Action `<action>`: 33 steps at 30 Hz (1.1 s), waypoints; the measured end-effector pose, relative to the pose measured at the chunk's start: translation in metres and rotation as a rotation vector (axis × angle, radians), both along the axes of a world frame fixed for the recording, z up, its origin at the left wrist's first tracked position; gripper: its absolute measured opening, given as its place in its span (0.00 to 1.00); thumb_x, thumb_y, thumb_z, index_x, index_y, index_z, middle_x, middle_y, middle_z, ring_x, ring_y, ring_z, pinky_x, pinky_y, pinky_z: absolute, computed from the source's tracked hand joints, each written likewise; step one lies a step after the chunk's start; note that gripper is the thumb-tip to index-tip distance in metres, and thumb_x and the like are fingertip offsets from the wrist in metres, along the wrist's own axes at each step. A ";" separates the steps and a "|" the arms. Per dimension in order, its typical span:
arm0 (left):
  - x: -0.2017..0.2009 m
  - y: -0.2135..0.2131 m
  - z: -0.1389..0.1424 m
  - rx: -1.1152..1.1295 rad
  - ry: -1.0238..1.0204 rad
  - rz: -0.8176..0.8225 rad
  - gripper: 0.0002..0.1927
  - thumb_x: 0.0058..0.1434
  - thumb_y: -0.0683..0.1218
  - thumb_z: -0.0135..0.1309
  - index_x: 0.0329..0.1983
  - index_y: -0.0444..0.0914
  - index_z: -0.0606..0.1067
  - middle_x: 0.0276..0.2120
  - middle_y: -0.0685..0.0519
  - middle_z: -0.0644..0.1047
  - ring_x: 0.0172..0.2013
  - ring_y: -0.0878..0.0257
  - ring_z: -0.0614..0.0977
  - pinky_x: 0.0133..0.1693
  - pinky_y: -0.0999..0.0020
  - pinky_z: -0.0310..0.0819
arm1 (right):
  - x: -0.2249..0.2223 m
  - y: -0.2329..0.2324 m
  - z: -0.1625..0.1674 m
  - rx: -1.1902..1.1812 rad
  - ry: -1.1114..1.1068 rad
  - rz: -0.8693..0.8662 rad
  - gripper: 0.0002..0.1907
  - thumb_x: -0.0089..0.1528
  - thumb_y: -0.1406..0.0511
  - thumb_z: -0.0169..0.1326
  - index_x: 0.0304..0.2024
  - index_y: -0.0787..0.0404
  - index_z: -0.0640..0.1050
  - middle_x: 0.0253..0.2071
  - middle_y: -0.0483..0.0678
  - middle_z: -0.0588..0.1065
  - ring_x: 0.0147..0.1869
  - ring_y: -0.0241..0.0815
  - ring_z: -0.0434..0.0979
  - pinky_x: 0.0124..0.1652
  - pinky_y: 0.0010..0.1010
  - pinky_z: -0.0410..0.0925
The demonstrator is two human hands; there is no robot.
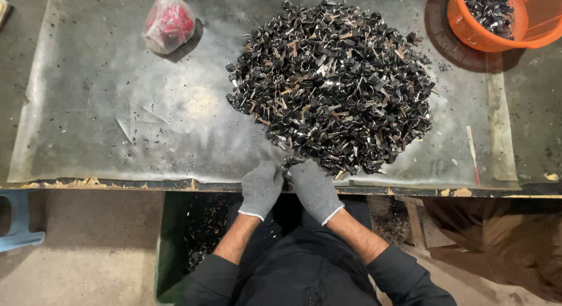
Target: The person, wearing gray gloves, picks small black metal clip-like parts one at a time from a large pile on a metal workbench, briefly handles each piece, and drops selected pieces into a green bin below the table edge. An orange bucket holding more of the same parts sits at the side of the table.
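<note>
Grey knit gloves cover both hands, which meet at the near edge of the workbench (88, 107) with forearms angled inward from black sleeves. The left hand (260, 187) and right hand (315, 190) are curled knuckles-up, fingertips drawn together on a small black metal piece (288, 163) pinched between them — just at the near rim of the big heap of black clips (333, 83) piled mid-bench. An orange tub (468, 31) holding more clips sits at the far right corner; a clear bag of red parts (168, 22) lies far left — well apart from the hands.
</note>
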State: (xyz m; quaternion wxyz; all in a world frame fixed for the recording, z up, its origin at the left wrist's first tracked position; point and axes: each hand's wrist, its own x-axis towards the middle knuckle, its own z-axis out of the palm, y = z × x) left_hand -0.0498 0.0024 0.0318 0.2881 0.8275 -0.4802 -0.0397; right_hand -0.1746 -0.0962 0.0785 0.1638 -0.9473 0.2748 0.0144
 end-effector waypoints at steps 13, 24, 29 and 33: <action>-0.006 0.002 0.006 -0.109 0.020 -0.010 0.09 0.61 0.46 0.58 0.27 0.40 0.74 0.25 0.46 0.77 0.26 0.45 0.81 0.28 0.49 0.73 | 0.008 -0.016 0.003 0.281 0.104 -0.162 0.15 0.66 0.60 0.48 0.47 0.65 0.73 0.46 0.63 0.76 0.47 0.66 0.79 0.45 0.54 0.72; 0.065 0.044 0.087 0.711 -0.131 -0.013 0.10 0.59 0.46 0.54 0.38 0.41 0.84 0.34 0.43 0.83 0.38 0.46 0.85 0.41 0.50 0.80 | -0.019 -0.009 -0.007 0.200 -0.228 -0.011 0.21 0.60 0.62 0.54 0.54 0.64 0.72 0.49 0.61 0.73 0.47 0.62 0.79 0.42 0.48 0.74; 0.033 -0.026 0.062 0.149 0.073 0.117 0.20 0.65 0.58 0.52 0.44 0.38 0.79 0.36 0.40 0.81 0.36 0.44 0.82 0.40 0.48 0.75 | -0.015 -0.009 -0.017 0.229 -0.199 -0.010 0.17 0.63 0.62 0.54 0.52 0.63 0.73 0.44 0.59 0.74 0.48 0.61 0.78 0.43 0.49 0.73; 0.015 -0.049 0.037 0.001 -0.017 0.216 0.18 0.64 0.56 0.55 0.44 0.38 0.78 0.37 0.42 0.80 0.37 0.44 0.81 0.40 0.48 0.74 | -0.017 -0.010 -0.018 0.204 -0.330 -0.052 0.14 0.66 0.62 0.53 0.52 0.62 0.73 0.44 0.59 0.75 0.48 0.62 0.78 0.44 0.51 0.72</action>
